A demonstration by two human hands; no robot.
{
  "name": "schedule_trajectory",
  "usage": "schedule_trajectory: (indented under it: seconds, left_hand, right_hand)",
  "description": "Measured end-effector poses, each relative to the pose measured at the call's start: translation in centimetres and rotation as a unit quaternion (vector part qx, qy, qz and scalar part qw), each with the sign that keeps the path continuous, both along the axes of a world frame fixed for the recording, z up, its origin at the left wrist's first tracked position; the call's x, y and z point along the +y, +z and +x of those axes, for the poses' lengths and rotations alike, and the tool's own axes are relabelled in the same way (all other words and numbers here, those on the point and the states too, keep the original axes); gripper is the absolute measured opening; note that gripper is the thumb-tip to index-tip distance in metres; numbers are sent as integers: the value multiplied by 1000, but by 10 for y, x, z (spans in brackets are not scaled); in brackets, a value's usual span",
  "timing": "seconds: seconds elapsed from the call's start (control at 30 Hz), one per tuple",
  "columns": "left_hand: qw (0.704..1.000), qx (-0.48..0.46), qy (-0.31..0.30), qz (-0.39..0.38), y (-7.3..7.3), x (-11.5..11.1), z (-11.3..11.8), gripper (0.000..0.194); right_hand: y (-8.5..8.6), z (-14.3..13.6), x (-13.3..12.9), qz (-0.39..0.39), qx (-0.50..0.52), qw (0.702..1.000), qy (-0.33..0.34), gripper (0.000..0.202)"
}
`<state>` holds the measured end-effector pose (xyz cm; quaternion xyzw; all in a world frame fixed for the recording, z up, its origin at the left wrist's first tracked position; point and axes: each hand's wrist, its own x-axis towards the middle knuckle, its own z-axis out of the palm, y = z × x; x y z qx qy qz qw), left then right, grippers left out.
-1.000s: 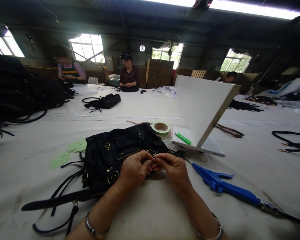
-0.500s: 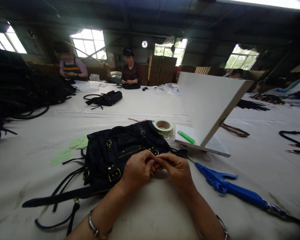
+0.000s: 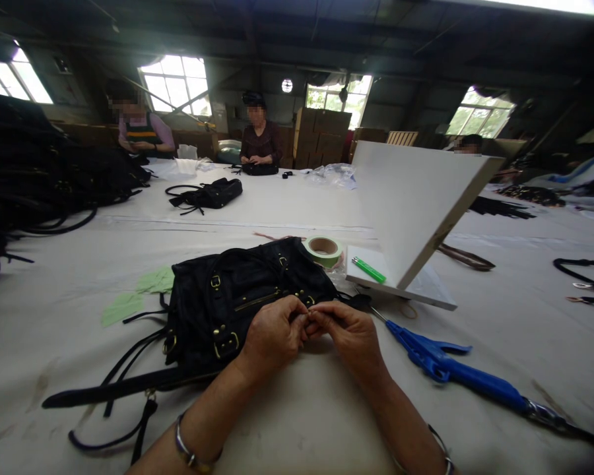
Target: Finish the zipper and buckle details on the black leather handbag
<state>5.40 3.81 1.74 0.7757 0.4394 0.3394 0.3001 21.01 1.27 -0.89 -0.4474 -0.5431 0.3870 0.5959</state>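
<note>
A black bag [image 3: 257, 290] with brass-coloured buckles and a zip lies on the pale table, its straps trailing to the left. My left hand [image 3: 276, 330] is closed in a pinch over the bag's front edge. Fingertip to fingertip with it, my right hand [image 3: 349, 333] is pinched too, just right of the bag's lower edge. Whatever sits between the fingertips is too small and hidden to make out.
Right of my hands lies a blue air gun [image 3: 445, 363] with a hose. Behind it stand a white angled board [image 3: 416, 211], a green lighter [image 3: 369, 270] and a tape roll [image 3: 323, 251]. Black bags [image 3: 44, 165] are piled left. People sit across the table [image 3: 287, 204].
</note>
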Motion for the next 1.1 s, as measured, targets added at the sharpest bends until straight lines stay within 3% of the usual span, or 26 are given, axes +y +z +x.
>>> schedule_trajectory:
  seconds: [1.1]
  left_hand:
    - [1000,15,2,4,2,-1,1,12]
  right_hand:
    - [-5,2,0,19,-20,1000,5,13]
